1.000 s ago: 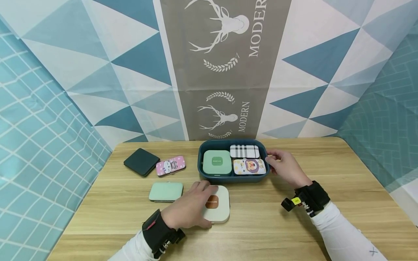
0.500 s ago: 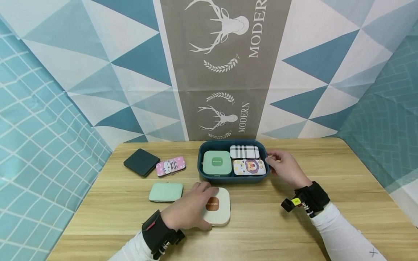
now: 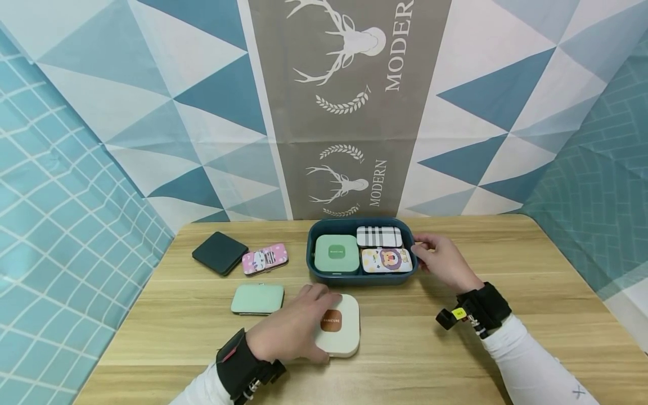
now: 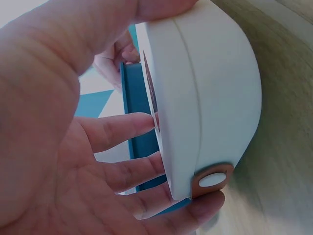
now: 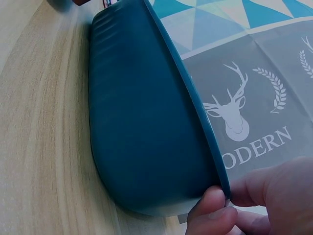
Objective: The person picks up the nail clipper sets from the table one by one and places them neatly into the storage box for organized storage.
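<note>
My left hand (image 3: 291, 326) grips a cream square manicure case (image 3: 349, 326) with rounded corners and a brown label, just in front of the bin. In the left wrist view the thumb lies on one edge of the case, with fingers over its lid and a fingertip beside the brown clasp (image 4: 212, 180). My right hand (image 3: 441, 257) pinches the right end rim of a dark teal bin (image 3: 329, 279) between thumb and fingers. Inside the bin lie a green square manicure case (image 3: 336, 261), a plaid case (image 3: 379, 236) and a lion-print case (image 3: 387, 260).
Left of the bin lie a black square case (image 3: 220, 253), a pink cartoon case (image 3: 264, 259) and a mint oblong case (image 3: 257, 298), close to my left hand. A patterned cloth backdrop (image 3: 344, 124) stands behind the wooden table (image 3: 405, 365).
My left hand has drawn the cream manicure case slightly nearer to me and a little to the right. My right hand keeps its place on the bin's rim.
</note>
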Demonstrator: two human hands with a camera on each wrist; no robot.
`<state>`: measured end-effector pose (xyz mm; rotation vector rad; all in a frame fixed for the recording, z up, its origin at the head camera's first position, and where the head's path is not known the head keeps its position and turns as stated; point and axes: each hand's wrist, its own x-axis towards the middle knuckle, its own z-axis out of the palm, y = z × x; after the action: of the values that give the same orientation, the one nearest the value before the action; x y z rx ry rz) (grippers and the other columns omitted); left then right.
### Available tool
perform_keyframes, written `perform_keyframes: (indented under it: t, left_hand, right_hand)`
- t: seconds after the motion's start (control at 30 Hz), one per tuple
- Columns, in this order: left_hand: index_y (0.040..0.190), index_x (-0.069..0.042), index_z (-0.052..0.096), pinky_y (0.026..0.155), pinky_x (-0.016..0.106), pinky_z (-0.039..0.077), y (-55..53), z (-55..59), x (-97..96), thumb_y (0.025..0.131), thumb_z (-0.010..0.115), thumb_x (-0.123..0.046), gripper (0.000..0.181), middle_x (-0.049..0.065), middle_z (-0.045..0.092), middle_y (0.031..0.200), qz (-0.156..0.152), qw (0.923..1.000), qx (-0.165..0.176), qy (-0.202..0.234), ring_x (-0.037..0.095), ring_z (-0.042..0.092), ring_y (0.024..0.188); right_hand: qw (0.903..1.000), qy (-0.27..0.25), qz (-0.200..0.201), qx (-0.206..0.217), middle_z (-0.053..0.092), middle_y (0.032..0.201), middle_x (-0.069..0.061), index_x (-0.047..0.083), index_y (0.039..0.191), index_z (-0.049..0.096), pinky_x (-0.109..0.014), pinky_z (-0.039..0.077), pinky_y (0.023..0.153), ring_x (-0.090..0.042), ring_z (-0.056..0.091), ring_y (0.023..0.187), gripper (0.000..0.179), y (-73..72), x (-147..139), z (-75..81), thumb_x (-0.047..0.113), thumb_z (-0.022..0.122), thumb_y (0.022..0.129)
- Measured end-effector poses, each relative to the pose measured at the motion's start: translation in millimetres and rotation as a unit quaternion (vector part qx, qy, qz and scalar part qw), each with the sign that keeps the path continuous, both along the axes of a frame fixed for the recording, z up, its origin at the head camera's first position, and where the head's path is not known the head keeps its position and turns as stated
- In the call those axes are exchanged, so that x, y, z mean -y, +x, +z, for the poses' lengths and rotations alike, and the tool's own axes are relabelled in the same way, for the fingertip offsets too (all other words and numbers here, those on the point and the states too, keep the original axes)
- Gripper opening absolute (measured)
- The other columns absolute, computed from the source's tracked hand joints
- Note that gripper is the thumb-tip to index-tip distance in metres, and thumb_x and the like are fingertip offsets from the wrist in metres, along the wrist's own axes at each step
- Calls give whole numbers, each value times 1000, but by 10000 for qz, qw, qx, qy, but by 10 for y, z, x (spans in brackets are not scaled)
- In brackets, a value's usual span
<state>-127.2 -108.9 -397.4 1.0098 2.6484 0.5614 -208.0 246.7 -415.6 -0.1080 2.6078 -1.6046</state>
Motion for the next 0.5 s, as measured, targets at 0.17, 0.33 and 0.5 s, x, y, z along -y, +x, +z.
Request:
perform_keyframes:
  t: [0.17, 0.33, 0.5]
  left_hand:
    - [150, -14, 55, 99, 29, 51, 36, 61, 2, 71, 99, -32, 92, -1, 50, 139, -69, 10000, 62, 30, 16, 47, 123]
    - [151, -15, 54, 100, 29, 51, 56, 126, 5, 72, 98, -32, 92, -2, 50, 139, -91, 9999, 122, 32, 15, 47, 122]
    - [150, -15, 55, 98, 28, 51, 71, 184, 10, 71, 98, -31, 92, -3, 50, 137, -62, 9999, 121, 87, 14, 47, 121]
  right_hand:
    - [10000, 14, 10, -7, 61, 107, -21, -8, 151, 50, -32, 54, 64, -23, 59, 77, 46, -7, -4, -9, 14, 55, 111]
    - [10000, 34, 37, -60, 63, 106, -22, -9, 151, 50, -32, 53, 62, -24, 59, 76, 47, -4, -3, 3, 14, 55, 111]
    - [10000, -11, 38, -63, 63, 106, -22, -9, 151, 50, -31, 53, 61, -24, 59, 76, 46, 6, -1, 15, 13, 56, 111]
